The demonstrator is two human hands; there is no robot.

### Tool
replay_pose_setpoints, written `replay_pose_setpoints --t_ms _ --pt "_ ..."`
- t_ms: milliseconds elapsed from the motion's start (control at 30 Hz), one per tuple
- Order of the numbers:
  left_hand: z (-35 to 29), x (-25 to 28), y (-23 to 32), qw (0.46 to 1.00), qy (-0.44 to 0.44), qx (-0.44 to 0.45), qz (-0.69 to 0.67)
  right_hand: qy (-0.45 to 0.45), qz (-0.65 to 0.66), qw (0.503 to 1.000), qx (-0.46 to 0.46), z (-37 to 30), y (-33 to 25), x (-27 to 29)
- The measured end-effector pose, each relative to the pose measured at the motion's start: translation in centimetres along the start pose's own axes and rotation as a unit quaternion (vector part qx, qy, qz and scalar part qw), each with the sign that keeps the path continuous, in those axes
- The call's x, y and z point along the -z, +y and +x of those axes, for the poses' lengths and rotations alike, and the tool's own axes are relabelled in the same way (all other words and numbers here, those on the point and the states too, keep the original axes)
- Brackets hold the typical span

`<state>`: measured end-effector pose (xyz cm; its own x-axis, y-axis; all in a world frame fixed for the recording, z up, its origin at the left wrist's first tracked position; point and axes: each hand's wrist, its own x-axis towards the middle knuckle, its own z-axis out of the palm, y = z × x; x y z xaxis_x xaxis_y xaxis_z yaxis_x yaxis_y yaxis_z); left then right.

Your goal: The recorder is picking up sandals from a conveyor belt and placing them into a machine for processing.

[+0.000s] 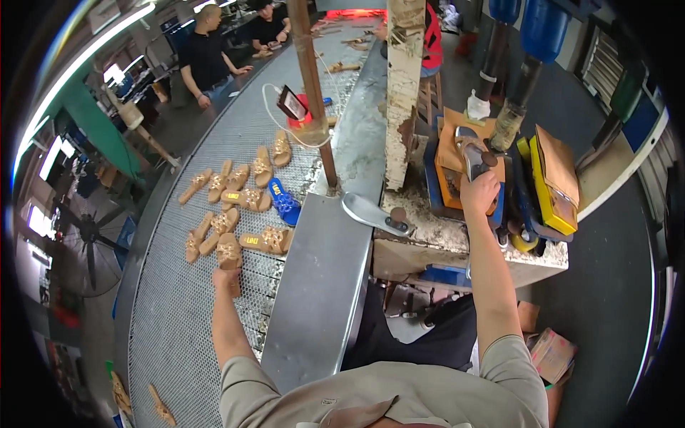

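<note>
tan sandals (228, 214) lie scattered across the grey mesh conveyor (178, 314) in the head view, soles down and loosely paired, with one blue sandal (285, 202) among them beside the steel divider (321, 285). the left hand (227, 277) reaches out over the mesh and closes around the heel end of the nearest tan sandal (230, 254), gripping it from below so the decorated strap faces up. the right hand (479, 192) is raised to the press station (471, 160), fingers wrapped on a sandal sitting on the orange and blue fixture (444, 171), seemingly steadying it under the ram (the exact grip is partly hidden by the knuckles). a bare grey sole (374, 214) rests at the crusted bench's (464, 246) edge, close to the steel divider. the divider walls the belt off from the bench, so each arm works its own side. open mesh lies left of and below the sandals; the bench is crowded, with yellow moulds (549, 189) close on the right.
</note>
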<state>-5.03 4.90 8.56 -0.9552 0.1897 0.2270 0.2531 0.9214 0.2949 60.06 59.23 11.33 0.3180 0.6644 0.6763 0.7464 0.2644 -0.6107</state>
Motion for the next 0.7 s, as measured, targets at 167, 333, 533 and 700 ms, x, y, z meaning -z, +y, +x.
replay_pose_setpoints --t_ms 167,333,533,700 --pt "-13.2 0.7 6.2 0.910 0.032 -0.042 -0.411 -0.047 0.158 0.986 -0.005 -3.9 1.9 4.5" --pt "-30.5 -0.8 16.7 0.668 -0.196 -0.033 -0.717 -0.214 0.377 0.897 -0.084 -18.2 -4.7 13.6" --pt "-43.5 -2.1 22.3 0.505 -0.235 -0.036 -0.830 -0.496 0.453 0.731 -0.118 -30.4 -11.8 18.2" --pt "-38.8 -1.9 11.6 0.481 -0.149 -0.003 -0.864 -0.606 0.450 0.656 -0.026 -32.4 -12.6 19.6"
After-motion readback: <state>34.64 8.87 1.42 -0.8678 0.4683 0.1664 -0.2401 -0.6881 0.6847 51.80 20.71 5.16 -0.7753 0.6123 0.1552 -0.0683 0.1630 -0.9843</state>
